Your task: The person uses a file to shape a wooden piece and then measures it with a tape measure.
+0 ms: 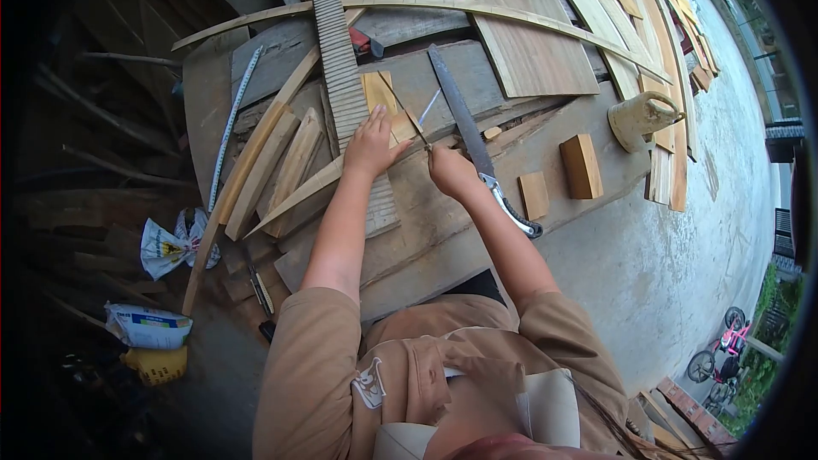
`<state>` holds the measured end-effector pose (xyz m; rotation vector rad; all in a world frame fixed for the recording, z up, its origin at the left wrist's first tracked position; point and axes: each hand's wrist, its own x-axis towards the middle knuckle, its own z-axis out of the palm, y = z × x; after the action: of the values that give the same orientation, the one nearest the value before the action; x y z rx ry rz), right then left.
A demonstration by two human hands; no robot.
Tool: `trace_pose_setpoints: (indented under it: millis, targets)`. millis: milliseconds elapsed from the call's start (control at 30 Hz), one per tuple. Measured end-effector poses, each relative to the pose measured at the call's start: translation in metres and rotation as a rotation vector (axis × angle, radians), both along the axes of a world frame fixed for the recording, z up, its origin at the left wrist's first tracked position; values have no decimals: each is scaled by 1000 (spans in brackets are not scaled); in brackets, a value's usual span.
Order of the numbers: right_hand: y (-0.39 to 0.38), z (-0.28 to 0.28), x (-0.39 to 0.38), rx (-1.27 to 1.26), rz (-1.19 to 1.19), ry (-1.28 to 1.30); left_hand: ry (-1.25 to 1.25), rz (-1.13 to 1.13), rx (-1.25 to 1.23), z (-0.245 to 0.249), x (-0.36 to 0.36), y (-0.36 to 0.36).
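Note:
My left hand (371, 143) lies with its fingers spread over a small flat piece of light wood (379, 92), beside a long ridged strip (336, 60). My right hand (452, 172) is closed around the near end of a thin dark rod-like tool (400, 105), which points up and left across the small wood piece. A hand saw (460, 106) with a black and silver handle lies just right of my right hand, untouched. A thin whitish stick (429, 107) rests between the tool and the saw blade.
Small wood blocks (581, 167) and a cream plastic container (641, 123) stand on the right. Curved wood strips (256, 153) and a measuring tape (236, 123) lie left. Planks (520, 25) cover the far side. Plastic bags (170, 247) hang at lower left.

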<state>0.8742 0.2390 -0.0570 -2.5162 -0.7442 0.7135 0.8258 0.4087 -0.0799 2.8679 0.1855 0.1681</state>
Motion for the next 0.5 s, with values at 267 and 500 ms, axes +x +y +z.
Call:
trace_pose_setpoints:
  millis: [267, 500]
  targets:
    - [-84, 32, -54, -62, -13, 91, 6, -23, -16, 3, 0, 1]
    - [3, -3, 6, 23, 11, 31, -27, -29, 11, 4, 2, 1]
